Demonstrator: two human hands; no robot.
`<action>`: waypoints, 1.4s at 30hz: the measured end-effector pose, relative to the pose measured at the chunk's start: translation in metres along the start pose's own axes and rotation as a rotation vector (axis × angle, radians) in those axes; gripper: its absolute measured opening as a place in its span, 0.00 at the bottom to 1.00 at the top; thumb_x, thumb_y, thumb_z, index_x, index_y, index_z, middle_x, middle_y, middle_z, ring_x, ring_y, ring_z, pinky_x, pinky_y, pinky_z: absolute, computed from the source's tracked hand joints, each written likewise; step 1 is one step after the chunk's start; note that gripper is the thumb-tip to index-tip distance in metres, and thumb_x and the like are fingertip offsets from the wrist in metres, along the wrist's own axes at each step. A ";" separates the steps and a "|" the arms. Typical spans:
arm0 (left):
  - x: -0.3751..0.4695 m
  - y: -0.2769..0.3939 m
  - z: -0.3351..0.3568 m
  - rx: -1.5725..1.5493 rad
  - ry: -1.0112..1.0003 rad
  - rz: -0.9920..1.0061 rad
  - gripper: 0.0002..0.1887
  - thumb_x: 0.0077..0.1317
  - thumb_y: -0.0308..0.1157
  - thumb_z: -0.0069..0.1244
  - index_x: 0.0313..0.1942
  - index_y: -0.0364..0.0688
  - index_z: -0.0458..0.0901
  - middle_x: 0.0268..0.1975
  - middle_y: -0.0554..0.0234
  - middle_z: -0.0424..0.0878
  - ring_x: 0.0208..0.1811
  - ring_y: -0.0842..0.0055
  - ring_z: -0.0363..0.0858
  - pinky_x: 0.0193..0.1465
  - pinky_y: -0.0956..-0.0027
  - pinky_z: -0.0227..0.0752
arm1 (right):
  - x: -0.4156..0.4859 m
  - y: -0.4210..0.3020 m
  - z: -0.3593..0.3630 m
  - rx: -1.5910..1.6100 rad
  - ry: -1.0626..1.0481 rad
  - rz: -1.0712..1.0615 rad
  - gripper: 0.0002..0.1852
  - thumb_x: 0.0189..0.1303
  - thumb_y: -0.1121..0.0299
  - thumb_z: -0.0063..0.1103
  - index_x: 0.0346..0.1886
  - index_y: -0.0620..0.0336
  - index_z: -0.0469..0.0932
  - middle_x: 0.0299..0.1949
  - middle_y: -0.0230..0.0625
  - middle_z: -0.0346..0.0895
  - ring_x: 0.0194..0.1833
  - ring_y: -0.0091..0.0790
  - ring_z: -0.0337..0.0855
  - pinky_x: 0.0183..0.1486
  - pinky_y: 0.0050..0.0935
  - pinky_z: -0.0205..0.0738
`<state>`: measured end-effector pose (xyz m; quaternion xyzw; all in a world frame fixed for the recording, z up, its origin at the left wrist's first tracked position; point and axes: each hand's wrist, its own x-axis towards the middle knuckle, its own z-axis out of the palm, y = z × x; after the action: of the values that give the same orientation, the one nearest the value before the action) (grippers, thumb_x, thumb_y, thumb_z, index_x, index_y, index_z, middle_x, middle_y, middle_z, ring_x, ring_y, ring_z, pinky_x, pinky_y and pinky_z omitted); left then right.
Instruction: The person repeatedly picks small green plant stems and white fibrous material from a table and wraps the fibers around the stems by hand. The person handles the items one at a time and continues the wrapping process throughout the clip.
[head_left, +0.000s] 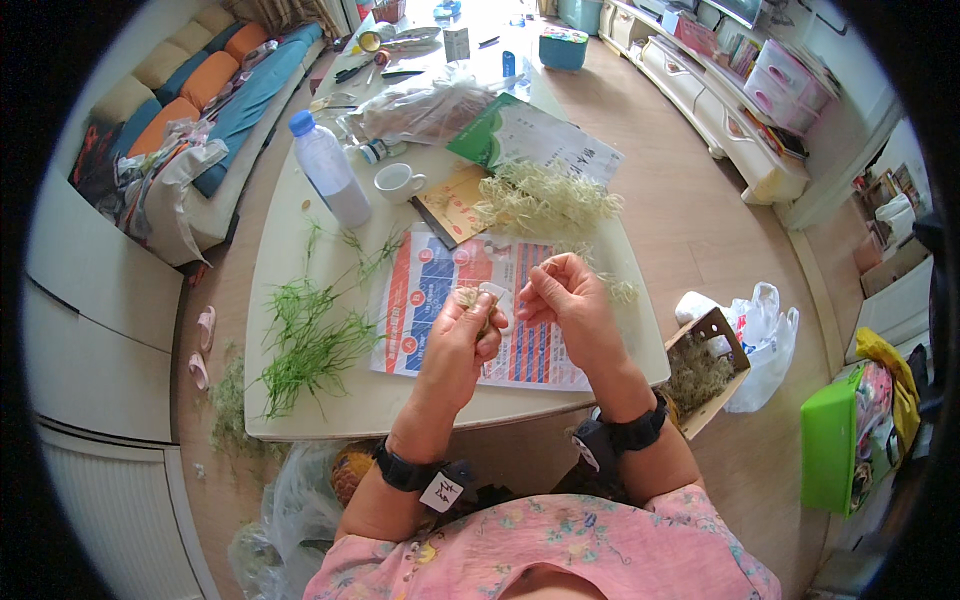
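Observation:
Over a printed paper sheet (405, 352) on the white table (465, 427), my left hand (471, 330) is closed around a small pale, dry tuft of plant material (471, 297). My right hand (561, 300) is raised just to its right, thumb and forefinger pinched together; whether something thin is between them cannot be made out. A heap of pale, curly plant strands (547, 199) lies beyond my right hand, partly on an orange-brown booklet (450, 204). Left of the sheet spread green feathery stems (315, 337).
A bottle with a blue cap (330, 172), a white cup (397, 182), a small jar (381, 150), a green and white packet (536, 139) and a clear plastic bag (427, 105) stand or lie farther back. Beside the table's right corner is a cardboard box (705, 375) of dry plant matter.

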<state>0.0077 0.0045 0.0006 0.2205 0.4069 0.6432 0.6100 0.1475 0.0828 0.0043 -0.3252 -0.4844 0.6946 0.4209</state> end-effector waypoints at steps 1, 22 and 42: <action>0.000 0.000 -0.001 -0.015 -0.002 0.010 0.09 0.69 0.35 0.44 0.42 0.40 0.71 0.28 0.68 0.73 0.17 0.90 0.58 0.16 0.83 0.50 | 0.001 0.002 -0.003 -0.042 -0.023 -0.034 0.06 0.66 0.69 0.52 0.39 0.61 0.69 0.31 0.35 0.77 0.27 0.23 0.77 0.29 0.20 0.72; 0.003 0.007 -0.014 -0.068 0.104 -0.020 0.03 0.64 0.26 0.49 0.33 0.40 0.71 0.24 0.65 0.76 0.12 0.91 0.56 0.13 0.84 0.46 | 0.025 0.048 0.002 -1.348 0.108 -0.649 0.04 0.52 0.71 0.61 0.30 0.58 0.76 0.30 0.39 0.72 0.37 0.45 0.74 0.40 0.39 0.70; -0.004 0.007 0.001 0.082 0.085 -0.014 0.04 0.63 0.28 0.51 0.31 0.41 0.74 0.23 0.74 0.70 0.16 0.94 0.56 0.16 0.86 0.46 | -0.003 0.006 0.012 0.308 -0.187 0.083 0.08 0.66 0.68 0.52 0.38 0.64 0.70 0.43 0.45 0.78 0.44 0.30 0.81 0.48 0.29 0.79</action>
<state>0.0046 0.0011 0.0073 0.2151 0.4600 0.6304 0.5871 0.1374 0.0741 0.0025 -0.2107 -0.3957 0.8046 0.3895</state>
